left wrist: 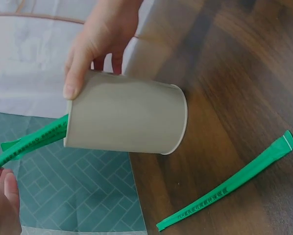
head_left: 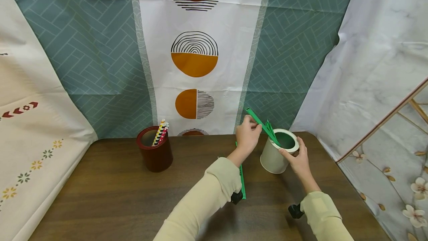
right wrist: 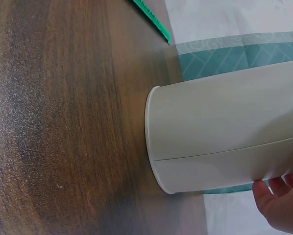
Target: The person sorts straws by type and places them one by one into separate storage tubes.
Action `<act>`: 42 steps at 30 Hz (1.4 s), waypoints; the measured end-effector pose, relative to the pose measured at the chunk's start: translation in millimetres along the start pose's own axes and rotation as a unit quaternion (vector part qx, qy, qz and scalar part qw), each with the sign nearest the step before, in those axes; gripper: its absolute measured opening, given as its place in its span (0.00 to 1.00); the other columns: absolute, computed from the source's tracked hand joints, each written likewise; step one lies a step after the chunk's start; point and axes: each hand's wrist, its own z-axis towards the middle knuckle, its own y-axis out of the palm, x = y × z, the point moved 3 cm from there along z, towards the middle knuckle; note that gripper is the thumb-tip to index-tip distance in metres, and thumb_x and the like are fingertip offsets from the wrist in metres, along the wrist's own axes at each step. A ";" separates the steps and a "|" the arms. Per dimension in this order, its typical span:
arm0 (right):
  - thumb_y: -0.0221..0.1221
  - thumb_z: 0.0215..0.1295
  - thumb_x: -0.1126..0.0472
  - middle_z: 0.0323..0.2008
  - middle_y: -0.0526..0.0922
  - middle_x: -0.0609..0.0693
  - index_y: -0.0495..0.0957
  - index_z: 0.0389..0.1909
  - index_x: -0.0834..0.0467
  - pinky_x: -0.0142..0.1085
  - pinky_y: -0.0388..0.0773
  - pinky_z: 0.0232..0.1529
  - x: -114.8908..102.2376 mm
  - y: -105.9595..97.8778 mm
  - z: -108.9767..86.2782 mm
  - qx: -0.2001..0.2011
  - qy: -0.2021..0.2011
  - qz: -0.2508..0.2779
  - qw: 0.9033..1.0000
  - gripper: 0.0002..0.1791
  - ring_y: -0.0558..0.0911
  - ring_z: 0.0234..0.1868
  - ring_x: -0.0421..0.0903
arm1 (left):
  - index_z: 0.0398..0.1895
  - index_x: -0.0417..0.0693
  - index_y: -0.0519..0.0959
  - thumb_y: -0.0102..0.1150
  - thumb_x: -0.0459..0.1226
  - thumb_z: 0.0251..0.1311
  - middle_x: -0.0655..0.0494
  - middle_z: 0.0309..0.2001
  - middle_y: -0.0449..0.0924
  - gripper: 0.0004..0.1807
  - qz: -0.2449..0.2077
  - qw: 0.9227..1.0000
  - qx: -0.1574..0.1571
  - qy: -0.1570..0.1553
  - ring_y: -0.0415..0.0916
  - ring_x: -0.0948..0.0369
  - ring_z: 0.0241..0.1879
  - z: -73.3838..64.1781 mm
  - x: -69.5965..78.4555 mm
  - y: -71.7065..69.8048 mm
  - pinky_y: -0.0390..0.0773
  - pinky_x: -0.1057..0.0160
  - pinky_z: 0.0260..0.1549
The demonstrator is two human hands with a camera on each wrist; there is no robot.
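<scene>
My left hand (head_left: 247, 135) pinches a long, slim green stick packet (head_left: 255, 117) printed with dark lettering. The packet slants down into the mouth of an off-white can (head_left: 272, 161), which stands upright at the back right of the table. Beside it, another green packet pokes up from the can's opening. With thumb and fingers, my right hand (head_left: 301, 161) grips the can at its rim on the right side; in the right wrist view its fingertips (right wrist: 264, 191) lie against the can's wall. One more green packet (left wrist: 225, 186) lies flat on the table, under my left forearm in the head view.
A dark red can (head_left: 156, 159) with several patterned sticks (head_left: 160, 133) in it stands at the back left. The brown wooden table (head_left: 127, 200) meets a patterned cloth (head_left: 207, 21) behind, with more cloth hanging on both sides.
</scene>
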 end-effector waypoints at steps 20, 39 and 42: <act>0.60 0.54 0.54 0.61 0.51 0.63 0.41 0.68 0.58 0.10 0.60 0.34 3.3 -0.4 1.0 -0.002 0.003 0.000 1.000 0.47 0.61 0.51 0.48 | 0.37 0.49 0.72 0.55 0.42 0.56 0.54 0.36 0.83 0.09 0.029 0.996 -0.072 -0.035 0.80 0.60 0.36 -14.4 -16.6 19.5 0.75 0.69 0.29; 0.60 0.54 0.56 0.60 0.53 0.62 0.42 0.68 0.58 0.11 0.60 0.35 1.3 1.9 3.7 0.001 0.000 0.012 1.000 0.46 0.62 0.49 0.46 | 0.43 0.50 0.74 0.57 0.43 0.54 0.58 0.39 0.82 0.13 0.079 0.993 -0.068 -0.057 0.79 0.61 0.38 -35.0 -87.7 11.3 0.75 0.64 0.34; 0.60 0.54 0.57 0.59 0.53 0.62 0.42 0.68 0.58 0.11 0.61 0.34 1.0 2.0 3.9 0.002 -0.001 0.015 1.000 0.46 0.62 0.48 0.45 | 0.47 0.51 0.73 0.55 0.44 0.55 0.57 0.45 0.80 0.16 0.099 0.990 -0.084 -0.057 0.77 0.57 0.43 -39.4 -95.8 12.1 0.74 0.61 0.38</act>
